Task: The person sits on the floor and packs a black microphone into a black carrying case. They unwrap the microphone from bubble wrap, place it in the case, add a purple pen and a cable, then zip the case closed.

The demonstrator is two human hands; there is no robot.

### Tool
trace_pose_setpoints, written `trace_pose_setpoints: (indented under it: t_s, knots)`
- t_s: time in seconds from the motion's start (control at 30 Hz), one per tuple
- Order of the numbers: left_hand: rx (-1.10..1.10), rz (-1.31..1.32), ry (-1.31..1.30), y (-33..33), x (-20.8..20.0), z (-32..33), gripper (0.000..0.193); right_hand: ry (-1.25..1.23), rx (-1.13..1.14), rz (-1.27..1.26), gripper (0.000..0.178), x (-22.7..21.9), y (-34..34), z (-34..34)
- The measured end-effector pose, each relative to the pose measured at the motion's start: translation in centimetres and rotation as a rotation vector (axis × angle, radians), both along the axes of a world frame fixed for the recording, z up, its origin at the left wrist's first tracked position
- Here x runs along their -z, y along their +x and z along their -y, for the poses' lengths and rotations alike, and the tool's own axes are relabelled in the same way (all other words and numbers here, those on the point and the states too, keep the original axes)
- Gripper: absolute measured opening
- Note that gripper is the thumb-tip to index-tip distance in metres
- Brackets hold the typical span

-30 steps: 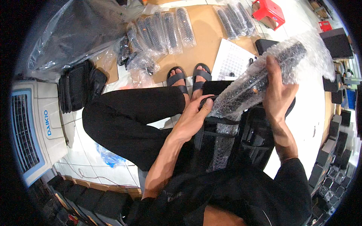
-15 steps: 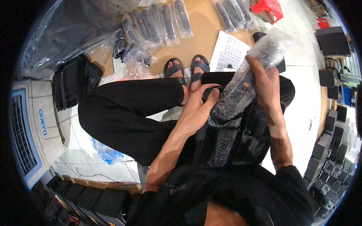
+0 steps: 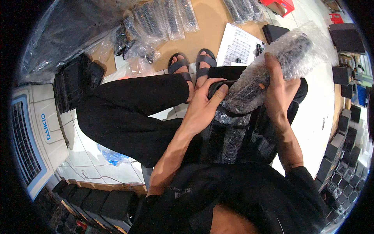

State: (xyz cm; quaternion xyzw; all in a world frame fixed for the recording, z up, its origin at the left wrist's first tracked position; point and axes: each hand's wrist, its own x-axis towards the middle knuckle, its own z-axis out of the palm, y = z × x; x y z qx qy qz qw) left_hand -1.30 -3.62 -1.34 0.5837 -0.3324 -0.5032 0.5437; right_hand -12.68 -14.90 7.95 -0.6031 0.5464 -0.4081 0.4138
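Note:
On my lap lies a black case (image 3: 255, 136) with mesh and a bubble-wrapped piece (image 3: 232, 142) showing along its middle. My left hand (image 3: 203, 109) is closed on the black rim at the case's opening, thumb on top. In my right hand (image 3: 281, 89) is a long bubble-wrapped package (image 3: 246, 93), with something dark and a small orange spot visible through the wrap. The package slants from the case's opening up to the far right, its lower end at the rim. How far that end sits inside cannot be made out.
Beyond my sandalled feet, several bubble-wrapped packages (image 3: 168, 19) lie on brown cardboard (image 3: 206, 39). A printed white sheet (image 3: 235, 45) and a black case (image 3: 275, 32) are near a red stool (image 3: 281, 6). Black cases (image 3: 72, 84) and a white air cooler (image 3: 43, 124) stand left.
My right hand and the package have shifted right and slightly toward me, and the package leans further right. My left hand keeps its hold on the rim. The whole view has tilted slightly.

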Motion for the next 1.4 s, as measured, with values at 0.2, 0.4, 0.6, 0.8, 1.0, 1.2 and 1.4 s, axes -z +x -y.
trace_pose_setpoints:
  t_s: [0.2,0.4,0.6,0.8,1.0,1.2,1.4]
  knots:
    - [-0.022,0.019,0.040,-0.5,0.0,0.1,0.045,-0.334,-0.224,-0.072,0.024,1.3,-1.1,-0.9]
    - [-0.076,0.531,-0.161,-1.0,-0.4,-1.4,0.070,0.225,-0.168,-0.020,0.027,2.2,-0.8,1.5]
    - [0.368,1.031,-0.185,0.8,-4.4,-2.3,0.080,0.239,-0.209,0.007,0.028,4.4,-1.6,2.9]
    - [0.535,1.286,-0.013,0.5,-6.3,-1.3,0.070,0.190,-0.233,-0.054,0.031,3.7,-2.0,3.1]
    - [0.723,1.279,-0.026,0.8,-6.2,-0.2,0.039,0.163,-0.207,-0.046,0.031,3.0,-1.5,2.6]
    - [0.688,0.844,-0.195,1.1,-5.2,-0.9,0.025,0.141,-0.158,-0.029,0.030,3.4,-1.8,2.6]
    - [0.506,0.612,-0.378,0.6,-3.8,-1.9,0.032,0.299,-0.176,-0.016,0.028,2.9,-0.5,2.0]
